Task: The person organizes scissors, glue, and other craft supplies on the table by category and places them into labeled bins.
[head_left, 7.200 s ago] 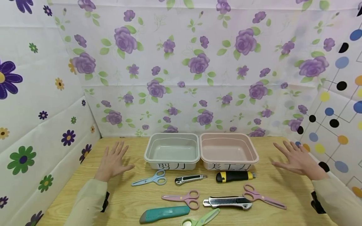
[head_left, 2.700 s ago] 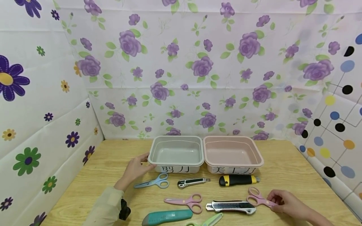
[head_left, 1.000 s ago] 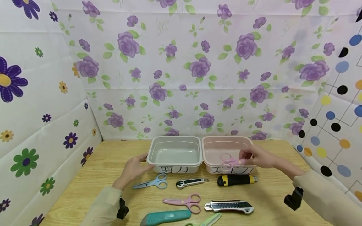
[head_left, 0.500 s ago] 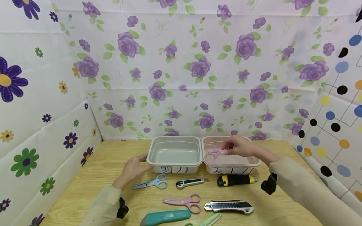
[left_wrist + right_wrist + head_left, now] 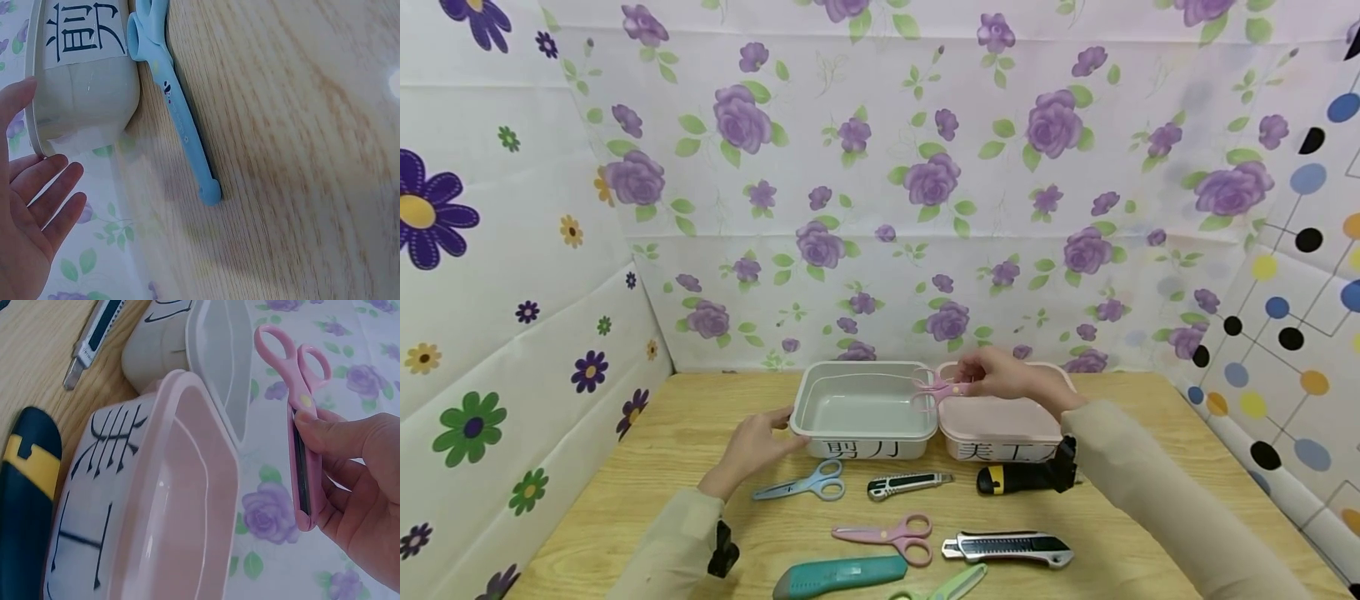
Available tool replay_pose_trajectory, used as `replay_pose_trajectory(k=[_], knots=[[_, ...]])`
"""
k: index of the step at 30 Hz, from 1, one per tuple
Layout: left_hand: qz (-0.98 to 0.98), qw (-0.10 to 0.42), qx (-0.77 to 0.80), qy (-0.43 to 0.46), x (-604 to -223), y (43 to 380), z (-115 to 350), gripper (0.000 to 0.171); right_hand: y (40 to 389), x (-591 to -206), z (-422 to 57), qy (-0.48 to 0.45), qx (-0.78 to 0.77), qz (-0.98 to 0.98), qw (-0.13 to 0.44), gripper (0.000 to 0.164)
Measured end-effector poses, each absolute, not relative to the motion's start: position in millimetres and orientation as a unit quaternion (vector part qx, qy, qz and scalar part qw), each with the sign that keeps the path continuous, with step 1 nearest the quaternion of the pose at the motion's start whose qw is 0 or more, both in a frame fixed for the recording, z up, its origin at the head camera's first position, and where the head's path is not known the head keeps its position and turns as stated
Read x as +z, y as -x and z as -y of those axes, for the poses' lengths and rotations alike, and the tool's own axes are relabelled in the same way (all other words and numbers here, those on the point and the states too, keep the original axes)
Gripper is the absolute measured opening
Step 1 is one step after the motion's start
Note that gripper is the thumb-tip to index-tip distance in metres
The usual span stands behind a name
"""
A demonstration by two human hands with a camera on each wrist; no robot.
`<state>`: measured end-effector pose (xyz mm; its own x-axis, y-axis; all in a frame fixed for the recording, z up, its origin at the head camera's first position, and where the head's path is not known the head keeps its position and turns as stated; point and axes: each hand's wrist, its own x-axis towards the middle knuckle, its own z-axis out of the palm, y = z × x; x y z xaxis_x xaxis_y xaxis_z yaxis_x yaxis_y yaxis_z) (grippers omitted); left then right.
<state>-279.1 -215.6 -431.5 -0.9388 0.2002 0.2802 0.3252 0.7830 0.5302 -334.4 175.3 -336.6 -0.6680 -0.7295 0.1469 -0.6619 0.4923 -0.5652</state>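
My right hand (image 5: 1003, 375) pinches a pair of pink scissors (image 5: 305, 406) by the covered blades, thumb on one side and fingers behind. The handle loops point left in the head view, overlapping the inner rims where the two boxes meet. Below the hand is a pink plastic box (image 5: 992, 417) with a character label on its front. My left hand (image 5: 752, 450) holds the left front corner of the grey plastic box (image 5: 865, 436), thumb at the front rim, index finger at the side. Its other fingers stand off the box (image 5: 84, 119). Blue scissors (image 5: 181, 125) lie just in front.
Before the boxes lie a small white-black utility knife (image 5: 910, 484) and a black-yellow one (image 5: 1011, 478). Nearer are other pink scissors (image 5: 883, 533), a silver-black utility knife (image 5: 1007, 548), a teal one (image 5: 842, 575) and green scissors (image 5: 955, 585). Patterned cloth (image 5: 880, 275) walls the table.
Both hands were spread at the sides. My left hand has taken the grey box's corner; my right has picked the pink scissors off the table's right and carried them left over the pink box.
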Motion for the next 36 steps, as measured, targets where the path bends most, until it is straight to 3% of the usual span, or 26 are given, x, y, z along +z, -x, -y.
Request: replay_pose_trajectory(k=[36], knots=[[0.936, 0.101, -0.310, 0.137, -432, 279, 215, 0.067, 344, -380, -100, 0.375, -0.387, -0.839, 0.079, 0.007]])
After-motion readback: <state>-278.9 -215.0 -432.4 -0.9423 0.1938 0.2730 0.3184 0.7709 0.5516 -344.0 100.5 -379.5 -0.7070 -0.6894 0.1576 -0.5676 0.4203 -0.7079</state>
